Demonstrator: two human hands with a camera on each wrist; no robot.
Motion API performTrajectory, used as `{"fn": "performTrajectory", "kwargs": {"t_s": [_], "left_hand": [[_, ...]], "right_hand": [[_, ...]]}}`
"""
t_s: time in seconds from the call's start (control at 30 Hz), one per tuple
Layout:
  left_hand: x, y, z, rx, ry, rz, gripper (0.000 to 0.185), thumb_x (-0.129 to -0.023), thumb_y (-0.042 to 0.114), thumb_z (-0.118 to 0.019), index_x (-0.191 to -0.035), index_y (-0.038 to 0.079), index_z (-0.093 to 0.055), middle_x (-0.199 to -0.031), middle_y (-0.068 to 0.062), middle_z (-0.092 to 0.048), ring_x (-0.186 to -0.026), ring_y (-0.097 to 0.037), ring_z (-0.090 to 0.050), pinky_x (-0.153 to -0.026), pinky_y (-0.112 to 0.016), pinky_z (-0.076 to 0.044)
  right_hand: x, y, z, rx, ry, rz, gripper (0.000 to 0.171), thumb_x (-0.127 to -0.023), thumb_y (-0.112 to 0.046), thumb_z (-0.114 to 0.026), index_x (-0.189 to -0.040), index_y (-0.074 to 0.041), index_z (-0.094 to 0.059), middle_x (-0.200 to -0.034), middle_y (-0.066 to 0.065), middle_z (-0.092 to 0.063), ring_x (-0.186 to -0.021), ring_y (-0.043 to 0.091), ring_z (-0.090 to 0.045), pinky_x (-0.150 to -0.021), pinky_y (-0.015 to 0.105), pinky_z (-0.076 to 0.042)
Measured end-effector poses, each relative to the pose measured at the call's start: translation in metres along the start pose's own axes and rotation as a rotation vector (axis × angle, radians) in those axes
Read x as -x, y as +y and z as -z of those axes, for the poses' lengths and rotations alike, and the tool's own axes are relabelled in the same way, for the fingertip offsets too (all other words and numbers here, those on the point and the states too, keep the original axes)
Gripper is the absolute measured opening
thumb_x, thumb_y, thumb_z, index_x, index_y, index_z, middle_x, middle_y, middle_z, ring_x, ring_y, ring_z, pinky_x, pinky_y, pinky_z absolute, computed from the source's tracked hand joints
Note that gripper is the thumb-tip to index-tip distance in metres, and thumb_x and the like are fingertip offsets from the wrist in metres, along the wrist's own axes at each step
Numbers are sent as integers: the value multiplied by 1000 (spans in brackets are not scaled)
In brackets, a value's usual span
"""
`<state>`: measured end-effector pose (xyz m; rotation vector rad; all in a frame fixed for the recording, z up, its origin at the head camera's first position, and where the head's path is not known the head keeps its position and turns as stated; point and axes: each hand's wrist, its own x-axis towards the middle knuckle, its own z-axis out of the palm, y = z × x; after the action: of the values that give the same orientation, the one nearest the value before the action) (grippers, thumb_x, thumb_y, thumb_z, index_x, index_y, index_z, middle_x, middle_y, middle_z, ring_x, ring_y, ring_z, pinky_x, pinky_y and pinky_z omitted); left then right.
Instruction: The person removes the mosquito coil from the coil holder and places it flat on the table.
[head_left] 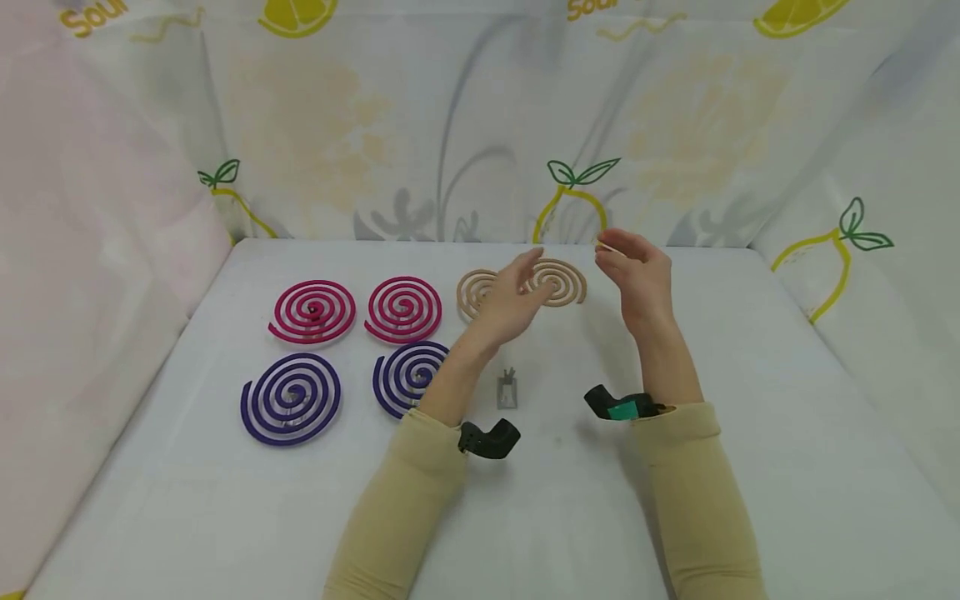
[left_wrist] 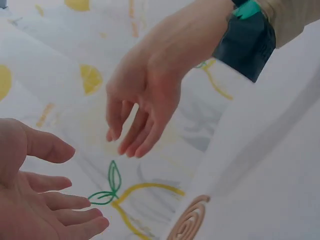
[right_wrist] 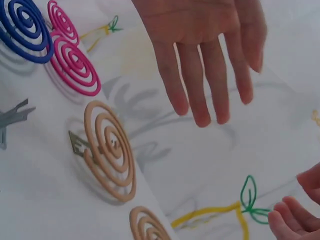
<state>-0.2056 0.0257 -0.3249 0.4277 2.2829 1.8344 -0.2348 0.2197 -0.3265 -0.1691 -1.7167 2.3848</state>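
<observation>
Both hands are raised over the far part of the table, fingers loosely extended and holding nothing. My left hand (head_left: 513, 300) overlaps two tan mosquito coils (head_left: 555, 282) in the head view. To its right is my right hand (head_left: 641, 279), fingertips bent toward the left. A gap separates the hands in the left wrist view, where the left palm (left_wrist: 45, 200) faces up. The right wrist view has the nearer tan coil (right_wrist: 114, 145) propped on a small metal stand (right_wrist: 78, 145). Another such stand (head_left: 507, 392), without a coil, lies in front of the left hand.
Two pink coils (head_left: 403, 308) stand left of the tan ones. Nearer are two dark blue coils (head_left: 292, 396), one partly behind the left forearm. Cloth walls with lemon prints (head_left: 573, 196) enclose the white table (head_left: 555, 517) at the back and sides.
</observation>
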Motion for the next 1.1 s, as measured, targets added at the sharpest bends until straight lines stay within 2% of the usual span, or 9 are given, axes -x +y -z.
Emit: {"fn": "performTrajectory", "kwargs": {"t_s": [0.07,0.23,0.33,0.47,0.6,0.7,0.87,1.0,1.1], "left_hand": [[7,5,14,-5,48,-28,56,-101,13,-55,-154,7,-36,-159,-10,-38,-146,-26,-36,-118,-37,-33],[22,12,48,-66,141,-49,56,-100,15,-56,-153,11,-39,-158,-9,-40,-143,-27,-40,-117,-39,-36],[24,11,65,-29,182,-70,56,-99,13,-58,-151,10,-41,-156,-12,-42,-142,-29,-43,-117,-41,-36],[26,9,81,65,189,-83,57,-96,11,-63,-150,12,-44,-153,-12,-47,-139,-26,-47,-116,-40,-38],[26,5,89,88,204,-73,58,-96,12,-65,-150,12,-45,-153,-10,-48,-139,-24,-47,-115,-40,-39],[24,-2,93,95,226,-55,57,-96,10,-64,-149,10,-45,-153,-12,-46,-139,-26,-47,-115,-40,-39],[16,-20,95,93,238,-8,55,-96,5,-61,-149,5,-45,-153,-15,-45,-139,-30,-47,-115,-41,-39],[9,-36,94,56,212,51,53,-96,3,-58,-148,2,-45,-153,-16,-45,-141,-32,-45,-116,-41,-39],[5,-46,93,14,167,91,51,-98,2,-54,-148,0,-43,-154,-18,-44,-142,-34,-42,-117,-41,-37]], "right_hand": [[5,-7,-5,-11,-26,34,24,-89,13,-62,-103,-5,-71,-100,1,-69,-96,15,-66,-89,22,-54],[19,-20,-17,6,-53,93,26,-89,10,-63,-110,-5,-69,-103,0,-70,-97,15,-66,-90,22,-53],[24,-23,-23,2,-64,115,26,-90,7,-65,-115,-3,-67,-105,1,-70,-99,16,-65,-93,25,-52],[27,-22,-29,25,-73,124,30,-92,-1,-68,-121,0,-63,-108,3,-70,-103,19,-63,-106,37,-47],[28,-17,-33,67,-84,120,34,-92,-7,-70,-124,1,-61,-116,7,-67,-107,21,-61,-111,45,-43],[27,-11,-37,101,-91,112,35,-92,-8,-70,-125,0,-61,-117,7,-67,-108,19,-61,-108,41,-46],[26,1,-43,159,-98,78,36,-93,-8,-68,-127,1,-61,-110,-3,-67,-101,13,-63,-102,34,-50],[24,11,-46,188,-95,38,35,-94,-6,-65,-128,1,-59,-109,-4,-66,-98,11,-63,-99,32,-51],[22,19,-47,205,-100,6,37,-95,-5,-63,-130,2,-58,-115,1,-65,-100,13,-62,-101,35,-50]]}}
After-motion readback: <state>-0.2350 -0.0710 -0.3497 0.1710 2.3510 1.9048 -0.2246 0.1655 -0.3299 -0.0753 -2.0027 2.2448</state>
